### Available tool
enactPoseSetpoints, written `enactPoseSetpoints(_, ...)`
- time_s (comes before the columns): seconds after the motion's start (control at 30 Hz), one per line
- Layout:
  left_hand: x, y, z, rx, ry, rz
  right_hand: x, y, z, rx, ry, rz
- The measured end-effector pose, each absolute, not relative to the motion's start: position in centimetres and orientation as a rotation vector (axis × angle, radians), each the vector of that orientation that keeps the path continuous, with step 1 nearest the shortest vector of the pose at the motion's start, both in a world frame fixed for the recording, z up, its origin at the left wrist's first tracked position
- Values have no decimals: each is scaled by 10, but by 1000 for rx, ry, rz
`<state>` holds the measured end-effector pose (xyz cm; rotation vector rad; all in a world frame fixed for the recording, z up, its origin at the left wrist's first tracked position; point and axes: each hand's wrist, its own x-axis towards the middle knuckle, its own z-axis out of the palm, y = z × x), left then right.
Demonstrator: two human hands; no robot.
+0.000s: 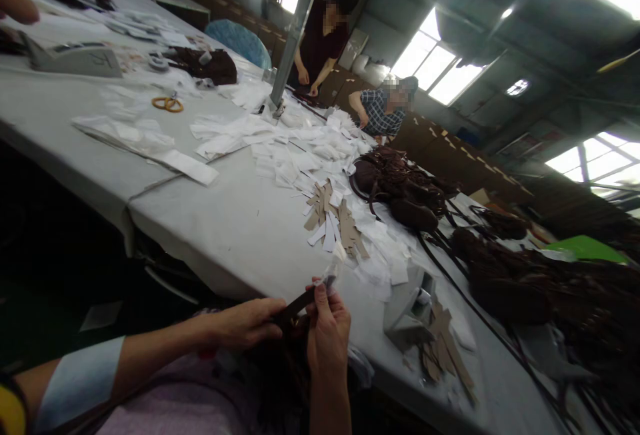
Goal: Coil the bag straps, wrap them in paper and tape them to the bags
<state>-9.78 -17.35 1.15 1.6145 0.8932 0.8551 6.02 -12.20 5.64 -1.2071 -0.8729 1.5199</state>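
Note:
My left hand and my right hand are close together at the near edge of the grey table. Both pinch a dark brown strap that runs between them. The fingers of my right hand also hold a small clear plastic piece at the strap's upper end. More dark brown material hangs below my hands and is hard to make out.
White and tan paper strips lie scattered ahead, with brown leather bags and straps to the right. A grey tool sits near my right hand. Orange scissors lie far left. Two people stand at the far end, beside a metal pole.

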Motion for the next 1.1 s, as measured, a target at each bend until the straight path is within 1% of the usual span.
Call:
enactPoseSetpoints(0.17, -118, -176, 33, 1509, 989, 879, 38, -125, 65, -1198, -1045, 1511)
enactPoseSetpoints(0.3, -133, -173, 30, 1321, 1000, 966, 17, -139, 54, -1211, -1361, 1540)
enactPoseSetpoints(0.4, -137, -180, 16, 1129, 953, 991, 11, -152, 39, -1261, -1635, 1307)
enactPoseSetpoints(0.5, -134, -193, 2, 989, 917, 980, 14, -161, 26, -1335, -1758, 1108)
enactPoseSetpoints(0.67, -121, -205, -6, 1043, 1087, 1213, 18, -182, 2, -1331, -1886, 1025)
enactPoseSetpoints(0.77, -116, -208, -8, 1002, 1095, 1249, 19, -200, -8, -1274, -1977, 1004)
enactPoseSetpoints(0.87, -116, -218, -11, 914, 1074, 1217, 25, -210, -6, -1219, -2007, 1101)
enactPoseSetpoints(0.93, -118, -225, -11, 843, 1080, 1175, 30, -209, 0, -1216, -1916, 1290)
enactPoseSetpoints(1.03, -120, -232, 0, 855, 1096, 1113, 36, -196, 9, -1344, -1394, 1708)
enactPoseSetpoints(1.1, -121, -231, 11, 980, 1087, 1098, 38, -185, 13, -1356, -973, 1894)
